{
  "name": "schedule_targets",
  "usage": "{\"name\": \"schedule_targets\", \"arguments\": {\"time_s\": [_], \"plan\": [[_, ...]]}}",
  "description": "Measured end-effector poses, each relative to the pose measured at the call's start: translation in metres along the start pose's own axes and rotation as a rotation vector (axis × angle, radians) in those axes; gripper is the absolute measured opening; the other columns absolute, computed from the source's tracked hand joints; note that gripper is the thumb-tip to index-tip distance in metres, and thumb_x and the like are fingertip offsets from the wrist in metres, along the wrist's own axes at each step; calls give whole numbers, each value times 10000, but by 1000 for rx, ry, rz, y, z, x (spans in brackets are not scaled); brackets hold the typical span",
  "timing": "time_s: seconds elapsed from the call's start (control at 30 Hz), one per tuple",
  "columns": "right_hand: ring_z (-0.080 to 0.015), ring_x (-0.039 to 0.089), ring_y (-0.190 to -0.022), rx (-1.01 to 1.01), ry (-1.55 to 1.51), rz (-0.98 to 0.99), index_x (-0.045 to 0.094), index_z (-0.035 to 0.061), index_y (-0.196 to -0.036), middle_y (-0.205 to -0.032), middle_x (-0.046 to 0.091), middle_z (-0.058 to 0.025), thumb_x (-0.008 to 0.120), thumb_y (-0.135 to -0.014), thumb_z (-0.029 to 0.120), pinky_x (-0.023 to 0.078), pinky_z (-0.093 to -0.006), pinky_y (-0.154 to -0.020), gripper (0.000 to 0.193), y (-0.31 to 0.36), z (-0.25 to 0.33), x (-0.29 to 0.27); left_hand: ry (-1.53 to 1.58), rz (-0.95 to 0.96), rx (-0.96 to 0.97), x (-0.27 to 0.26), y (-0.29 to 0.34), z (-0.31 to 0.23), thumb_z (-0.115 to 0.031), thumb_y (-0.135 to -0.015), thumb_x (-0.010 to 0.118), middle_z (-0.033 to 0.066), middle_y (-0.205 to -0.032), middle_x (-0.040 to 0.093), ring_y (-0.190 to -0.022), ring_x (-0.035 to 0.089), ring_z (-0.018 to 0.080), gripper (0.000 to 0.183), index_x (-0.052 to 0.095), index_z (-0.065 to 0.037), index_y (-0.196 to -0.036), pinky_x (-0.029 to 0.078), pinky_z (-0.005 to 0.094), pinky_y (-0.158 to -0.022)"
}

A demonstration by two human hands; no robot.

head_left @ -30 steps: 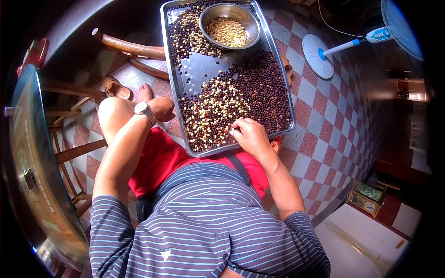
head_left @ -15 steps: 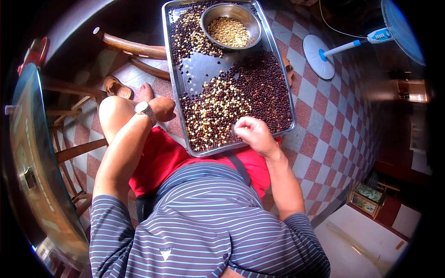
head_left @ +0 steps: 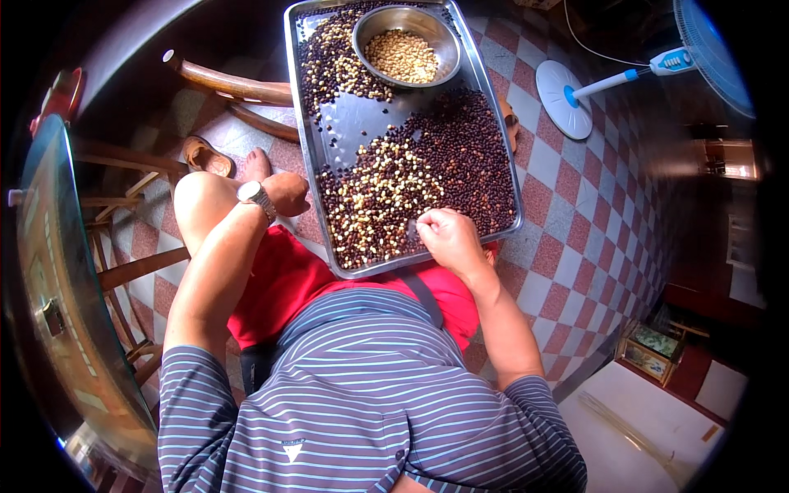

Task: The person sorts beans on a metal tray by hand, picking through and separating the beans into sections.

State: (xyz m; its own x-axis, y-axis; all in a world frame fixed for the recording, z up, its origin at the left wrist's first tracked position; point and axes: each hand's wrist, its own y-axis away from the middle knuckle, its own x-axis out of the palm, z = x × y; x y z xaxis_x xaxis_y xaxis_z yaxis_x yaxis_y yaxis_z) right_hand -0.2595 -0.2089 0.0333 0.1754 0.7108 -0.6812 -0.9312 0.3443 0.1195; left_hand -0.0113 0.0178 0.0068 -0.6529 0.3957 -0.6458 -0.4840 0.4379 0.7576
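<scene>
A large metal tray (head_left: 362,117) lies over my lap, strewn with dark brown beans (head_left: 477,152) and a patch of mixed dark and pale beans (head_left: 374,197). Near its far end a steel bowl (head_left: 449,51) holds pale beans (head_left: 401,57). Over the tray's near right part is my right hand (head_left: 452,240), its fingers curled in a pinch at the edge of the mixed patch. Whatever lies between those fingertips is hidden. My left hand (head_left: 288,195), with a watch (head_left: 255,194) at the wrist, is closed beside the tray's left edge; its fingertips are hidden.
At the right a white and blue standing fan (head_left: 575,103) stands on the checkered floor (head_left: 575,205). To the left are a glass-topped table (head_left: 82,279), curved wooden furniture legs (head_left: 234,85) and a sandal (head_left: 207,156) near my bare foot (head_left: 256,164).
My right hand's fingers have curled in more, and the hand has tilted slightly over the same spot. My left hand stays at the tray's side.
</scene>
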Motion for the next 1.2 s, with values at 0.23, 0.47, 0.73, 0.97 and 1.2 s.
{"name": "schedule_targets", "arguments": {"time_s": [0.23, 0.47, 0.73, 0.97, 1.2], "plan": [[-368, 651, -749, -30, 94, 24, 682, 58, -793, -788, 666, -162, 666, -809, 129, 532, -468, -693, 74, 1, -4, -1, -2, 3, 11, 0, -1, 1, -457, -686, 756, 222, -1231, 505, -1194, 458, 364, 778, 455, 1, -1238, 351, 445, -1017], [-365, 655, -767, -52, 146, 36, 684, 65, -815, -796, 667, -151, 670, -815, 131, 535, -464, -700, 68, 1, -5, 0, -9, 4, 23, 0, 1, -3, -451, -691, 753, 222, -1220, 513, -1184, 467, 364, 757, 465, 0, -1227, 358, 446, -1009], [-358, 665, -781, -45, 232, 58, 686, 73, -821, -829, 677, -140, 691, -820, 146, 546, -470, -707, 73, 0, -1, 6, -18, 6, 37, -1, 0, 0, -445, -697, 749, 222, -1207, 521, -1172, 477, 365, 734, 478, -1, -1215, 367, 447, -1001], [-310, 665, -720, -69, 199, 46, 646, 41, -791, -794, 676, -120, 662, -849, 110, 535, -425, -641, 91, -1, -2, 8, -22, 6, 46, -2, 1, -2, -439, -703, 747, 221, -1196, 529, -1162, 485, 366, 714, 488, -1, -1204, 375, 447, -993], [-64, 504, -611, 452, -1609, 305, 590, 56, -920, -710, 549, 14, 569, -925, 27, 432, -204, -565, 36, -2, 18, -23, -26, 9, 57, -2, 0, 1, -433, -708, 744, 221, -1185, 536, -1151, 494, 366, 694, 499, -2, -1193, 382, 448, -985]]}}
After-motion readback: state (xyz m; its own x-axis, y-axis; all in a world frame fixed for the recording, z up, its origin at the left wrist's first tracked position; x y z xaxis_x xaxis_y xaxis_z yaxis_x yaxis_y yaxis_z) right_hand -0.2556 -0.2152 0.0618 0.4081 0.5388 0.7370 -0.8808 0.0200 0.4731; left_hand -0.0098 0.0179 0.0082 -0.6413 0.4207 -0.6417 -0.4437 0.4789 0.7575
